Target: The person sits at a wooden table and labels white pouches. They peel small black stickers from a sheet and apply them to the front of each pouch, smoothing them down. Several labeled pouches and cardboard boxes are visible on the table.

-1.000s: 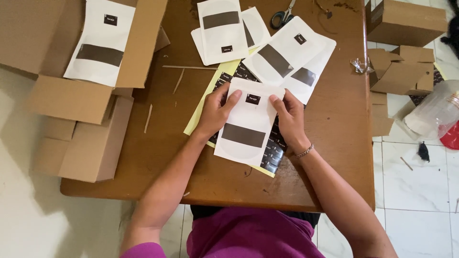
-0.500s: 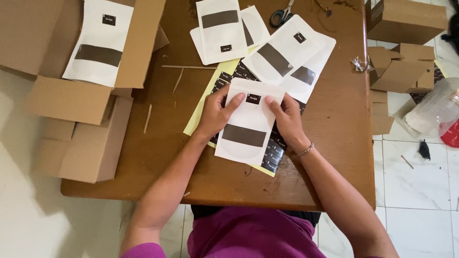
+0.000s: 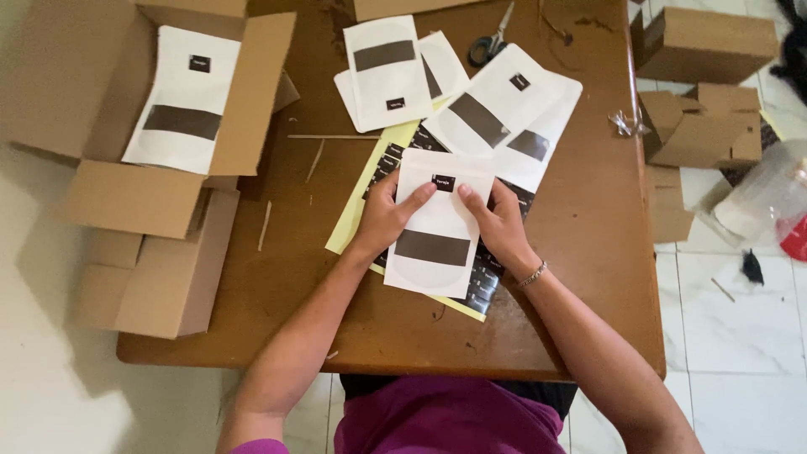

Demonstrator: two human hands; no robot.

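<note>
The left hand (image 3: 382, 220) has shifted on the white flat paper pouch with a dark band and a small black label (image 3: 437, 223): a second ago its fingers lay spread over the pouch's upper left corner, and now the thumb reaches in across the top edge towards the small black label. The right hand (image 3: 498, 225) has slid slightly down the pouch's right edge, its thumb now pressing beside the label. The pouch itself has turned a touch straighter over the yellow sheet of black stickers (image 3: 382, 168).

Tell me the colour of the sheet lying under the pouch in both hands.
Pale yellow sheet, covered with rows of small black labels; clearest in the head view.
</note>
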